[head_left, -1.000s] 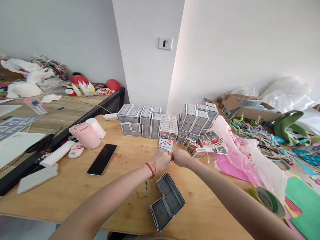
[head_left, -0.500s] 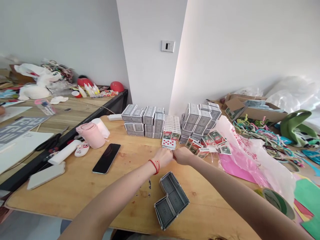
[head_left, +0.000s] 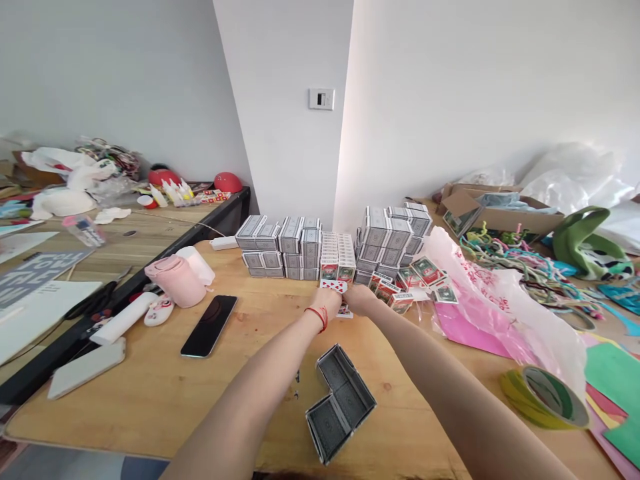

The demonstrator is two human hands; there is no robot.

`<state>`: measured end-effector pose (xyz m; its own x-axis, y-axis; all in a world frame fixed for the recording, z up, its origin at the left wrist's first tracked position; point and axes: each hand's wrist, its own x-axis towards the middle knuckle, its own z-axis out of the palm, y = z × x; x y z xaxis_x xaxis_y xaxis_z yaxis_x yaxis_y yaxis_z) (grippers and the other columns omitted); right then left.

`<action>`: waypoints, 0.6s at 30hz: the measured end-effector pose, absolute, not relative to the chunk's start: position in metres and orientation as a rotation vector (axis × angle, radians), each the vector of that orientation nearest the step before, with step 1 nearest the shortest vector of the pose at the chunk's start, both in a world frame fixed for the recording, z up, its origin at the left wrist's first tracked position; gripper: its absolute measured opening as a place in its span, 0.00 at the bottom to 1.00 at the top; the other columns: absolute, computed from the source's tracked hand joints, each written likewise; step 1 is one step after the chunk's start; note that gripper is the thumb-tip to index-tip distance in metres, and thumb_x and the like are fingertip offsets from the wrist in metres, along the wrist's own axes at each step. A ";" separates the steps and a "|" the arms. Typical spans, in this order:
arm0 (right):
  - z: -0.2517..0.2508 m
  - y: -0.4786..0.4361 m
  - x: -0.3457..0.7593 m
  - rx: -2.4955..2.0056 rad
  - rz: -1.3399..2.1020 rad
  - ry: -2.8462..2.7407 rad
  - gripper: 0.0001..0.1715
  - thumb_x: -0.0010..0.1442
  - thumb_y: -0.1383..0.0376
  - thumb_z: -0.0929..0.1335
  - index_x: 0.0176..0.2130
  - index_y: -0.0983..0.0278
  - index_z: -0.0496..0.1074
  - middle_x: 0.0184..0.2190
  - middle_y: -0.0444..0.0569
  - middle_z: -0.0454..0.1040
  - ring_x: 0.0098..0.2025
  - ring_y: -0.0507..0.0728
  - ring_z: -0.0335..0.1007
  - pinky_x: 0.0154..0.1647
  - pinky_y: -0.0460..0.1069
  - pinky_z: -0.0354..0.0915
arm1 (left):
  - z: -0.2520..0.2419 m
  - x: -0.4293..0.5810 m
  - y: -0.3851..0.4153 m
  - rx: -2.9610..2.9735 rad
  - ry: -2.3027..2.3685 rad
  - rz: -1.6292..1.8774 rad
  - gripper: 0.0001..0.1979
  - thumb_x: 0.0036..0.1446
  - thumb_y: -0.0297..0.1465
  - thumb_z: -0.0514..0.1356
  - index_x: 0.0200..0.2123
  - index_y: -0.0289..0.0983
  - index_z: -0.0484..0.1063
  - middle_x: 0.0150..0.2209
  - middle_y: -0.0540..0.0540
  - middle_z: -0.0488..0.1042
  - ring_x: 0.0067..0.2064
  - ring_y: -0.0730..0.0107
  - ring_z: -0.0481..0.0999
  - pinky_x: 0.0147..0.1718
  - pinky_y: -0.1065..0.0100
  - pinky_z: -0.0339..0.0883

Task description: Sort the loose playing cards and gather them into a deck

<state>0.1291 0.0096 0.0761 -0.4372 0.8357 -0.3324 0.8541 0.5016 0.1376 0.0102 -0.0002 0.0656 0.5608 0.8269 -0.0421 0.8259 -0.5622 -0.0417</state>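
Observation:
Both my hands meet over the middle of the wooden table [head_left: 150, 393], close in front of stacked grey card boxes [head_left: 280, 243]. My left hand [head_left: 327, 303], with a red string at the wrist, is closed on a small stack of playing cards [head_left: 334, 285] whose top card shows red diamonds. My right hand [head_left: 359, 298] is closed beside it and touches the same cards. Another card [head_left: 345, 311] lies flat under the hands. Near me lies a grey structure of taped card boxes [head_left: 339, 402].
A black phone [head_left: 209, 326], a pink cup [head_left: 175, 282] and white cases sit on the left. A second pile of grey boxes [head_left: 393, 240], loose green-red decks [head_left: 425, 272], a pink plastic bag [head_left: 480, 300], a tape roll [head_left: 545, 397] and coloured paper fill the right.
Both hands have moved a little farther from me toward the box stacks, lifting the diamond cards with them. The camera view has shifted slightly.

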 end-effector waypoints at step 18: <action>0.080 0.019 0.129 1.431 0.023 2.492 0.15 0.53 0.72 0.59 0.38 0.64 0.70 0.37 0.56 0.73 0.41 0.58 0.69 0.39 0.49 0.62 | 0.057 -0.022 0.024 -2.752 -1.083 -0.101 0.08 0.52 0.22 0.50 0.32 0.33 0.67 0.33 0.42 0.71 0.38 0.66 0.69 0.34 0.66 0.63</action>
<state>0.1287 0.0193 0.0801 -0.4771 0.8504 -0.2219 0.8462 0.5127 0.1453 -0.0223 0.0239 0.0571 0.7319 0.6690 0.1292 0.6814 -0.7177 -0.1436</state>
